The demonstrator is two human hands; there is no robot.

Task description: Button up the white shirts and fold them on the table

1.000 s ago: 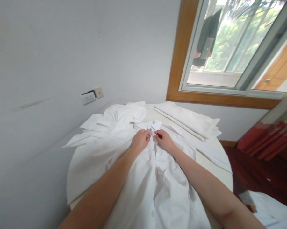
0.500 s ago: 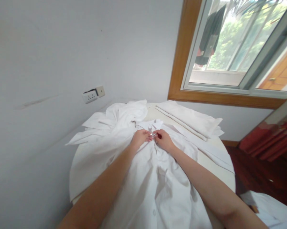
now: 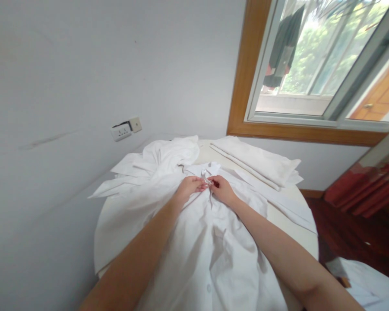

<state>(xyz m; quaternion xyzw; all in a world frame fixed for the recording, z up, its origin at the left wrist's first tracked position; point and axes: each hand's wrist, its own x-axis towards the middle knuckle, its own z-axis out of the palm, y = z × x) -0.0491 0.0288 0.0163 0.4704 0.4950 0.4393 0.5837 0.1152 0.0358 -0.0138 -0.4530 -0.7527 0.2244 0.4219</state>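
Observation:
A white button-up shirt point(image 3: 200, 255) lies front up over the round table, its lower part hanging toward me and its buttons running down the middle. Close to the collar, my left hand point(image 3: 191, 187) pinches the front edge of the cloth. My right hand point(image 3: 222, 189) faces it, fingertips closed on the same front opening, almost touching the left ones. A small shiny, clear-looking piece point(image 3: 203, 173) shows just beyond the fingertips; its kind I cannot make out. Whatever button lies between the fingers is hidden.
Crumpled white cloth point(image 3: 162, 156) covers the table's back left. Folded white garments point(image 3: 255, 160) lie at the back right. The cream tabletop point(image 3: 302, 248) shows at the right edge. A wall socket point(image 3: 121, 131) and a wood-framed window point(image 3: 236, 99) are beyond. White cloth point(image 3: 365, 285) sits low at right.
The fingertips have shifted very slightly at the shirt's front, and the shiny piece between them has tilted a little. Both arms and the other clothes stay in place.

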